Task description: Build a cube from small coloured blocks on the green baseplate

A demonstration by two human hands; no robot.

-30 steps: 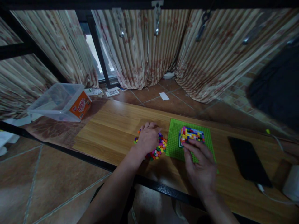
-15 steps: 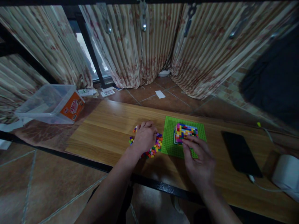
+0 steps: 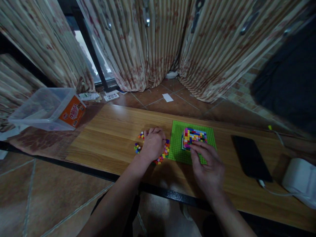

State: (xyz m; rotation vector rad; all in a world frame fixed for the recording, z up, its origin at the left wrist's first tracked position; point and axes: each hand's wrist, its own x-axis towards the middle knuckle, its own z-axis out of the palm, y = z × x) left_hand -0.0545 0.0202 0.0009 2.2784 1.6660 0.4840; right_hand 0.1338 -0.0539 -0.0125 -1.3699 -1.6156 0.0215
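Observation:
A small block of multicoloured toy building bricks [image 3: 196, 134] stands on a green studded baseplate [image 3: 176, 138]. At its near edge my right hand [image 3: 208, 166] is closed, thumb and index finger pinched on a tiny brick whose colour I cannot make out. Left of the plate lies a pile of loose bricks [image 3: 165, 153] in many colours. My left hand [image 3: 153, 144] lies over this pile with curled fingers; its fingertips and anything in them are hidden. A few more loose bricks [image 3: 137, 147] peek out to the left of that hand.
Right of the plate lies a black phone [image 3: 250, 158] with a white cable, near a white device [image 3: 301, 182]. At the far left stands a clear plastic bin [image 3: 44, 110] with an orange label. Striped curtains [image 3: 158, 46] hang beyond the wooden table [image 3: 106, 131].
The view has shifted slightly, so everything sits a little further left and higher. Both hands keep nearly the same places, the right at the brick block and the left over the pile.

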